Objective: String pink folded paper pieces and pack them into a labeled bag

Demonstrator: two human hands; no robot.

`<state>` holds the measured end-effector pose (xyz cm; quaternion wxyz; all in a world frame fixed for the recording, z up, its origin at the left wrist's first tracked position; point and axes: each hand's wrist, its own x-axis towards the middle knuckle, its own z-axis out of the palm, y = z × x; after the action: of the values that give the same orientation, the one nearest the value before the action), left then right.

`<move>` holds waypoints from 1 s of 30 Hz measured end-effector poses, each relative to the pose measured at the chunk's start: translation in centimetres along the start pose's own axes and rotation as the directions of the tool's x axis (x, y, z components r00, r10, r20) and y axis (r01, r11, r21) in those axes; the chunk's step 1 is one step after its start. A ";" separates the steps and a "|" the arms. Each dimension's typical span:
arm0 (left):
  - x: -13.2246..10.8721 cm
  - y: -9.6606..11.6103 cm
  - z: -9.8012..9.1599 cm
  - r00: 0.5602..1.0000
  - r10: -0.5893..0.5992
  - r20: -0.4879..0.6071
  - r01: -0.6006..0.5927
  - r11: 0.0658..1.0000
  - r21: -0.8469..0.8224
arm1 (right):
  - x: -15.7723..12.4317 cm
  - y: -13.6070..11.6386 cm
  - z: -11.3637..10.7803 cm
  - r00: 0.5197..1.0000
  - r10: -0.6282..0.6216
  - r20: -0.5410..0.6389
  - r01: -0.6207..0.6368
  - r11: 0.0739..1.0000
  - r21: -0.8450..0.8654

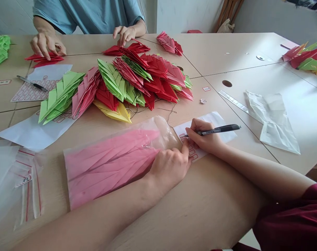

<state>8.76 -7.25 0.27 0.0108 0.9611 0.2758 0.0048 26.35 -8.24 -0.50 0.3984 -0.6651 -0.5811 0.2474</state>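
My right hand (204,136) is closed around a black pen (221,129), its tip on a white sheet of red-outlined labels (213,120). Beside it, my left hand (171,164) lies with the index finger stretched out onto the sheet's near edge and the other fingers loosely curled, gripping nothing. Under and left of that hand is a clear plastic bag (162,129) with pink folded paper pieces (113,157) inside. Beyond the bag rises a pile of folded paper pieces in red (157,66), green (111,78) and yellow (116,113), with dark threads among them.
Across the table a person in a blue shirt (93,15) handles red folded pieces (44,59). Label sheets (30,130) and another pen (32,83) lie left. Clear bags (4,181) are near left. A white plastic bag (276,122) lies right, beyond it colourful folded paper (310,59).
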 end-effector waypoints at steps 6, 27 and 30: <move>0.0 0.0 0.0 1.000 0.007 -0.021 -0.007 1.000 0.011 | -0.1 0.2 0.0 1.000 0.010 0.018 -0.010 1.000 0.005; -0.1 0.0 0.1 1.000 0.005 -0.022 -0.005 1.000 0.001 | -0.2 -0.1 -0.2 0.998 0.051 0.039 -0.054 0.997 0.060; -0.1 0.0 0.1 1.000 -0.002 -0.023 0.002 1.000 0.006 | -0.3 -0.1 -0.3 0.997 0.072 0.029 -0.074 0.992 0.099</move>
<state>8.68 -7.35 0.13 0.0049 0.9607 0.2771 0.0151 26.45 -8.56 -0.25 0.4143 -0.6620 -0.5483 0.2991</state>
